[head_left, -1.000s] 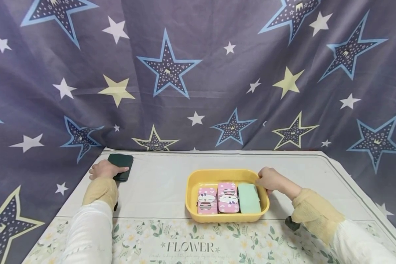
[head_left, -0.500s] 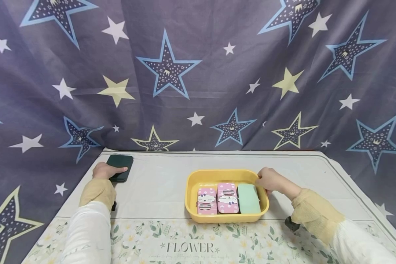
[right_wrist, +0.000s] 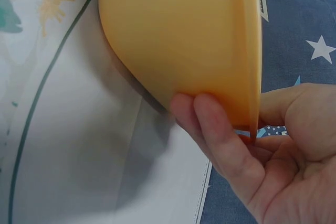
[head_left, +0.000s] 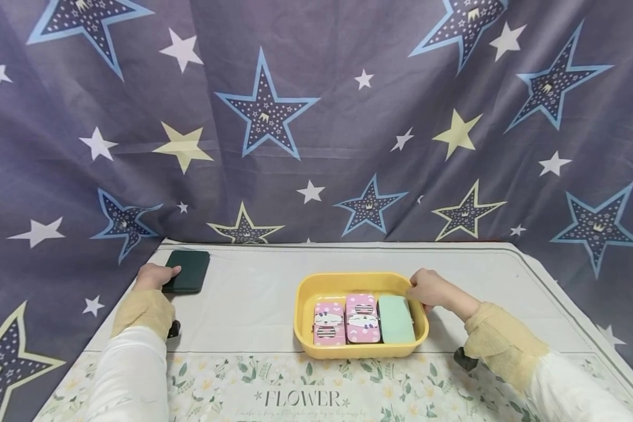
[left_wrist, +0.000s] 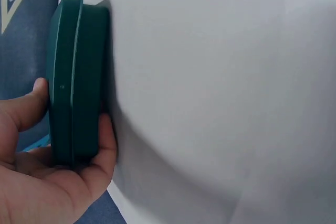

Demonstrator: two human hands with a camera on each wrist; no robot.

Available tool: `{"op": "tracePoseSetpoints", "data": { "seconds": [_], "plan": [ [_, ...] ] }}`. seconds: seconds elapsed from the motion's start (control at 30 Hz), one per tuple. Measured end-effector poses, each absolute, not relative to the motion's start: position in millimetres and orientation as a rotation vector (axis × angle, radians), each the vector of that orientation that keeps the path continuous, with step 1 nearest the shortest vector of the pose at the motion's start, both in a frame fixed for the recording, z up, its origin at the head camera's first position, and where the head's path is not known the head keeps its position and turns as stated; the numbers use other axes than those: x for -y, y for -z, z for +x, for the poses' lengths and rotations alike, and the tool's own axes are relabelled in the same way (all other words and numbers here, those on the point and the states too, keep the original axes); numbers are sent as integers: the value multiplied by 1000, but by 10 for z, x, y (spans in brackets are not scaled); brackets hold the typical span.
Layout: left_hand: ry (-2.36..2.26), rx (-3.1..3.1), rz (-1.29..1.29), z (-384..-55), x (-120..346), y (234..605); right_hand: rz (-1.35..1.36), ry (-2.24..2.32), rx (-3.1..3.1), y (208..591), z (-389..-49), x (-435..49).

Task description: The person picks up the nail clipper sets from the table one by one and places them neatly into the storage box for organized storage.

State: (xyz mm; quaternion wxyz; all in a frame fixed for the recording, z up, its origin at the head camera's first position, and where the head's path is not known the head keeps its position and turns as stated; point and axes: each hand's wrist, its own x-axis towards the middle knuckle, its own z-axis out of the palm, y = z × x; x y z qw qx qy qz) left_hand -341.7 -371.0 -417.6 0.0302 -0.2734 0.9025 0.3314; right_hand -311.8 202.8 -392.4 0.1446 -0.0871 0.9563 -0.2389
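My left hand (head_left: 155, 276) pinches a flat dark green box (head_left: 190, 271) by its left end, near the table's back left corner. In the left wrist view the thumb lies on the top face of the green box (left_wrist: 79, 82), and fingers curl round its end and underside. My right hand (head_left: 436, 288) grips the right end of a yellow plastic basin (head_left: 358, 350). The right wrist view has the thumb inside the rim of the basin (right_wrist: 178, 30) and fingers against its outer wall. Inside the basin lie two pink cat-print boxes (head_left: 329, 323) (head_left: 363, 318) and a mint green box (head_left: 397, 319), side by side.
A white cloth (head_left: 242, 316) covers the table, with a floral band marked FLOWER (head_left: 302, 399) along the front. Behind the table hangs a dark star-print curtain (head_left: 316, 129). The white tabletop stretches between the green box and the basin.
My left hand has drawn back to the left, its thumb now reaching less far over the green box. The box has shifted slightly left. My right hand and the basin stay in place.
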Motion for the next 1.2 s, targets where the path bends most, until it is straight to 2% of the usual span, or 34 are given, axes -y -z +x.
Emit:
{"op": "tracePoseSetpoints", "data": {
  "seconds": [0.6,0.9,1.2],
  "plan": [
    [-1638,-2190,-738,-3369,3783,4018,-261,677,-2775,3931,-3112,-2019],
    [-1989,-1888,-657,-3403,3501,3829,-268,664,-2774,3922,-3106,-2019],
    [-2140,-1740,-479,-3270,2929,3543,-272,658,-2767,3906,-3109,-2020]
  ]
}}
